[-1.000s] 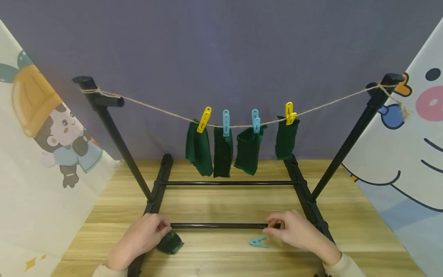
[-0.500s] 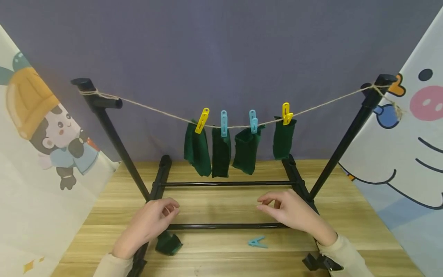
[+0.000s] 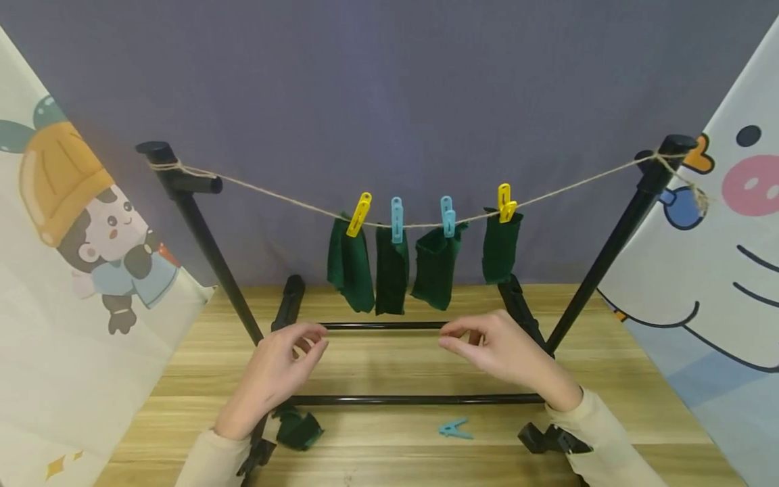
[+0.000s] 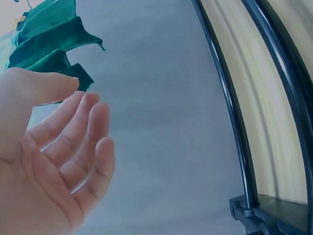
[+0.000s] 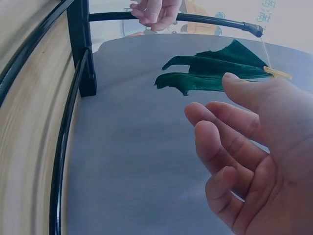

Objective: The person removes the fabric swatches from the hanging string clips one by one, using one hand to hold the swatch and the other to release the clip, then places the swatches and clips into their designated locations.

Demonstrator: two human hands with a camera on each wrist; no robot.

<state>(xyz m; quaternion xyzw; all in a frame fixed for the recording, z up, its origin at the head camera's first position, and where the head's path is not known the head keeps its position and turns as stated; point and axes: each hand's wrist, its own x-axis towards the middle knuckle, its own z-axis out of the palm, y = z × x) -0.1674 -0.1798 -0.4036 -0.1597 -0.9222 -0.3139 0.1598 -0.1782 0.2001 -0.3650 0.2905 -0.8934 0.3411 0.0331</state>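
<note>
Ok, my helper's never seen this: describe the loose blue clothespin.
Find the black rack on the wooden table. In front of its near bar, right of the loose green cloth, is the blue clothespin. Unlike the blue pair clipped to the string, it lies on the table.

head: forward-down | wrists: close on hands (image 4: 46, 176) (image 5: 274, 164) | shared: green cloths (image 3: 351, 269)

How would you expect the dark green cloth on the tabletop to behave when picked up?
The cloth will probably be floppy, since it looks rumpled and the similar hanging pieces drape in soft folds. It is likely light, as it seems thin. Rolling seems unlikely, given its irregular shape.
</note>
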